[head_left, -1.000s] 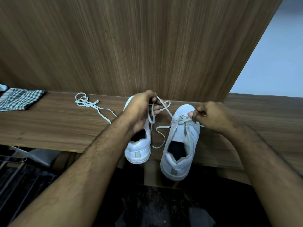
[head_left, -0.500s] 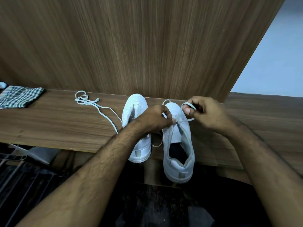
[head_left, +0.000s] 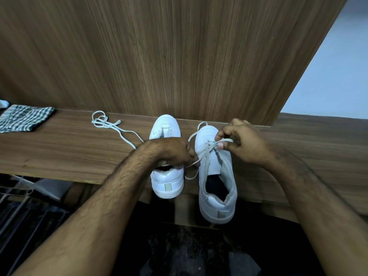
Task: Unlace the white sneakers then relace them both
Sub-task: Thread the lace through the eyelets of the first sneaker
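Head view is showing relacing in progress on the right sneaker (head_left: 216, 172), standing on the table (head_left: 59, 152) beside the laceless left sneaker (head_left: 167, 180); the left hand (head_left: 175, 152) and right hand (head_left: 245, 142) are each pinching the lace (head_left: 207, 148), reaching forward, next likely feeding an end through an eyelet

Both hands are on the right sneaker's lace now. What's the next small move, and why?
Probably draw the two ends apart to snug the crossing. The left hand pinches one end of the lace beside the right sneaker, the right hand pinches the other above its tongue, and only the front rows look threaded. The left sneaker appears laceless, its loose lace lying on the shelf.
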`<state>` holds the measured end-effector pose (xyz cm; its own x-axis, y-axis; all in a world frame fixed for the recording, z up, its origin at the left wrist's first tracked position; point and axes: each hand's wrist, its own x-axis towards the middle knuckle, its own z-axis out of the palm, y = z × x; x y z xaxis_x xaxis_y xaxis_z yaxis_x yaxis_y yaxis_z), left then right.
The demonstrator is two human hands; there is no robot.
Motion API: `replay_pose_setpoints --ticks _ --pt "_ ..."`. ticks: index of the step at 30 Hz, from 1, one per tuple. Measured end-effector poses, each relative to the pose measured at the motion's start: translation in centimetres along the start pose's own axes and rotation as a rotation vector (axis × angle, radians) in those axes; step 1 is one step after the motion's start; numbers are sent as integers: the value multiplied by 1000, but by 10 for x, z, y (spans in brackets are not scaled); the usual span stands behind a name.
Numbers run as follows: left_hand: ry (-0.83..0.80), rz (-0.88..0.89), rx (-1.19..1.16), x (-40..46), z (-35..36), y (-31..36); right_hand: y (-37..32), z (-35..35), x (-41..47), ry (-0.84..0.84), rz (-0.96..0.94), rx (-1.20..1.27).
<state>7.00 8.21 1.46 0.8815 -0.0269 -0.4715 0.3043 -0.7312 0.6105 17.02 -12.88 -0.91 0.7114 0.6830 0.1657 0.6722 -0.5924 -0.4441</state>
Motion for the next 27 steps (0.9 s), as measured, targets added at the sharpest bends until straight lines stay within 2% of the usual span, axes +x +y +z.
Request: replay_pose_setpoints --ticks 2,6,11,13,15,18,21,23,27 --pt "11 26 -88 -3 0 2 -1 3 -1 -85 17 84" --pt "212 129 -432 -1 -3 6 -7 3 -3 -210 65 89" --pt "250 210 -876 8 -5 7 -12 3 -4 -235 106 122" --pt "223 246 -1154 8 -9 12 -15 1 -7 -284 125 110" --pt "215 262 -1281 4 -12 16 -19 -1 -8 -297 138 117" --pt "319 181 -1086 5 -9 15 -26 0 -7 -304 192 135" --pt "410 89 -512 13 -1 8 -34 2 -5 -298 240 110" --pt "345 102 -244 14 5 6 -35 5 -4 -279 276 90" --pt "216 184 73 11 14 6 -27 16 1 -209 393 23"
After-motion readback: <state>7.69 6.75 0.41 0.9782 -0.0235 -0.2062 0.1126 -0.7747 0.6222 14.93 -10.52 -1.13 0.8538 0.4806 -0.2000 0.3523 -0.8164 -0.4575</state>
